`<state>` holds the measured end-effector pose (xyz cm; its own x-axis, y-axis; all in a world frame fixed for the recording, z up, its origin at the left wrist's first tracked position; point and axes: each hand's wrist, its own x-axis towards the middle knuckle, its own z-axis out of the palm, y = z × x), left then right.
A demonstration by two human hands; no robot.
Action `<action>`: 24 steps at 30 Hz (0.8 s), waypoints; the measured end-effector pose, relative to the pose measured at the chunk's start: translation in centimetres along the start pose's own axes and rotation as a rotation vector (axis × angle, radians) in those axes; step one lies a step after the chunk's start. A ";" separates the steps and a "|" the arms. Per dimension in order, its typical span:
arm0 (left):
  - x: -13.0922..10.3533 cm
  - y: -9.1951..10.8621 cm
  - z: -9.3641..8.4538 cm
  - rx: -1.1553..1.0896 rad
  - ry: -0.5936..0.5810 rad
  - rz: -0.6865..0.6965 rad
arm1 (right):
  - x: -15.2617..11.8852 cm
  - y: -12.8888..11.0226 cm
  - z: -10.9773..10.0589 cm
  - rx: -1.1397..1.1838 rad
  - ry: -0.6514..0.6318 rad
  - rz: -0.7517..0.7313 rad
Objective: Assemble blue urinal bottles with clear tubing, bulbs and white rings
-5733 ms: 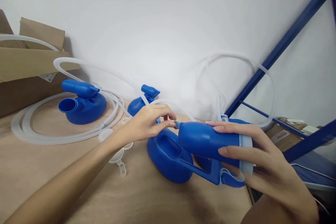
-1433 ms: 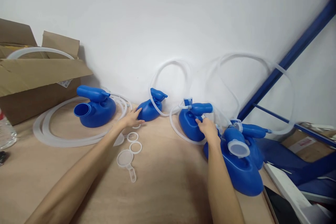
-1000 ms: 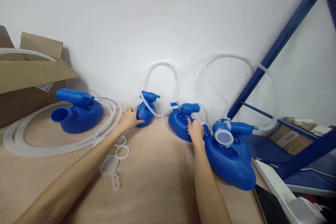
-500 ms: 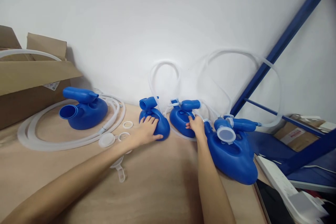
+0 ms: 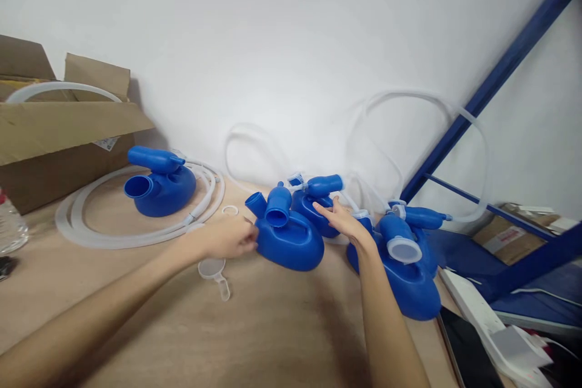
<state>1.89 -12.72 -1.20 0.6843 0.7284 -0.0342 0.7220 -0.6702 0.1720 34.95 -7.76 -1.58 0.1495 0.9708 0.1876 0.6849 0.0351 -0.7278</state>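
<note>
A blue plastic urinal bottle [image 5: 297,245] with a handle slot lies on the table in front of me, a separate blue funnel-like piece [image 5: 278,203] resting across it. My left hand [image 5: 234,237] is at its left end, fingers curled and slightly blurred; what they hold, if anything, is hidden. Behind it sits another blue urinal bottle [image 5: 330,229] with a clear hose and white cap. My right hand [image 5: 341,219] is at that one's right side, fingers spread, holding nothing visible. Left of my left hand lie a white ring [image 5: 230,210] and a clear lid with a tab [image 5: 213,268].
More blue urinal bottles [image 5: 411,291] stand at right, their hose looping up the wall. At left are another bottle [image 5: 170,194], a coiled hose [image 5: 113,241] and an open carton [image 5: 59,163]. A power strip [image 5: 477,321] and blue rack [image 5: 491,79] border the right.
The nearer bottle has come forward and turned, its hose loop shifting left. My left hand has gone from lying on it to curled at its left end. My right hand's fingers have spread.
</note>
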 end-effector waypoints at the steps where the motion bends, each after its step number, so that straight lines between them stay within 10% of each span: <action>1: -0.2 -1.8 -0.2 0.064 -0.019 -0.123 | -0.6 -0.2 0.2 0.045 -0.065 0.019; 7: 0.3 -8.5 2.0 -0.072 -0.206 -0.168 | -5.1 -1.0 3.6 0.057 -0.220 -0.257; 24: 3.5 -10.7 3.5 -0.084 -0.139 -0.053 | -4.9 2.1 5.4 0.039 -0.134 -0.497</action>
<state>-3.06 -3.48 -6.60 0.6574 0.7316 -0.1804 0.7502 -0.6131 0.2475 31.83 -11.13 -7.62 -0.2819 0.8564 0.4325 0.6225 0.5063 -0.5967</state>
